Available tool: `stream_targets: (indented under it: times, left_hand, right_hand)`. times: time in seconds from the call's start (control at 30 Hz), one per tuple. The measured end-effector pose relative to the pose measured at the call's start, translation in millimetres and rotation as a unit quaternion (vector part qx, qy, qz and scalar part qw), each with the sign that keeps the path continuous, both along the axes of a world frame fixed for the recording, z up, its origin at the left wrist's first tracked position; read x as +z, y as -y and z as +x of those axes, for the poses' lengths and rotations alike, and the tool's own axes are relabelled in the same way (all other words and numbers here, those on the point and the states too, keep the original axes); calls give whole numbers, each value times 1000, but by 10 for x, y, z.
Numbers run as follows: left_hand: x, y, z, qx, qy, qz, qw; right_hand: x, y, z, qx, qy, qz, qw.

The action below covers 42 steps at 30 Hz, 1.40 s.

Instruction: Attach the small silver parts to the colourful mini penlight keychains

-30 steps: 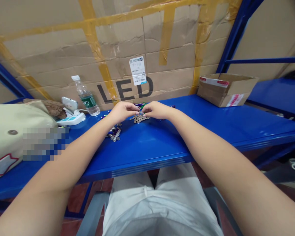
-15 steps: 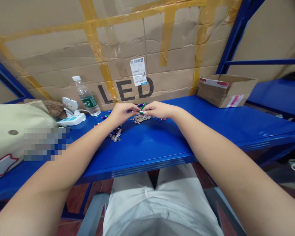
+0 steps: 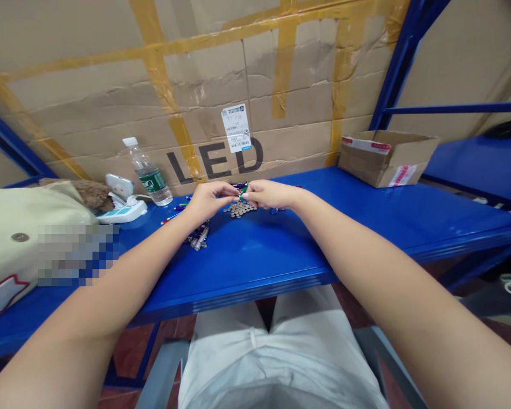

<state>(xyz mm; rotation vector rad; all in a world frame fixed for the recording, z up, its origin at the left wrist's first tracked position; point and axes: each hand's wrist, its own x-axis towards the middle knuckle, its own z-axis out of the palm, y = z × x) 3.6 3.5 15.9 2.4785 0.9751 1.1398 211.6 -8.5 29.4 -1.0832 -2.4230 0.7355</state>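
Note:
My left hand (image 3: 209, 201) and my right hand (image 3: 269, 194) meet over the blue table, fingertips pinched together from both sides on a small green piece (image 3: 241, 196). Its exact kind is too small to make out. Just below the fingertips lies a heap of small round silver discs (image 3: 239, 211), like button cells. Several small metal tubes (image 3: 200, 237), silver and dark purple, lie beside my left wrist, partly covered by it. More coloured tubes (image 3: 240, 186) show behind the hands, mostly hidden.
At the back left stand a water bottle (image 3: 152, 179), a white power strip (image 3: 125, 213) and a phone (image 3: 120, 185). A pale bag (image 3: 29, 207) fills the left end. An open cardboard box (image 3: 366, 165) sits at the right, and a large taped carton (image 3: 221, 74) walls off the back.
The whole view has shifted slightly. My right fingers have curled in more around the green piece, and less of it shows. Both hands stay over the same spot.

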Motion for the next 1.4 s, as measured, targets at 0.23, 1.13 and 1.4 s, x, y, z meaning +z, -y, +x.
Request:
stream_targets:
  times: [0.23,1.13,1.4]
  left_hand:
    - [12,32,7,-3,-53,78,996]
    - [22,-258,896,26,-331,84,940]
    - [-31,-648,1386,114,-398,18,910]
  right_hand:
    - [-12,1,66,13,-39,-146,988]
    - [73,-268,599,-276,101,83,952]
    - [96,-255,653,-299,82,36,950]
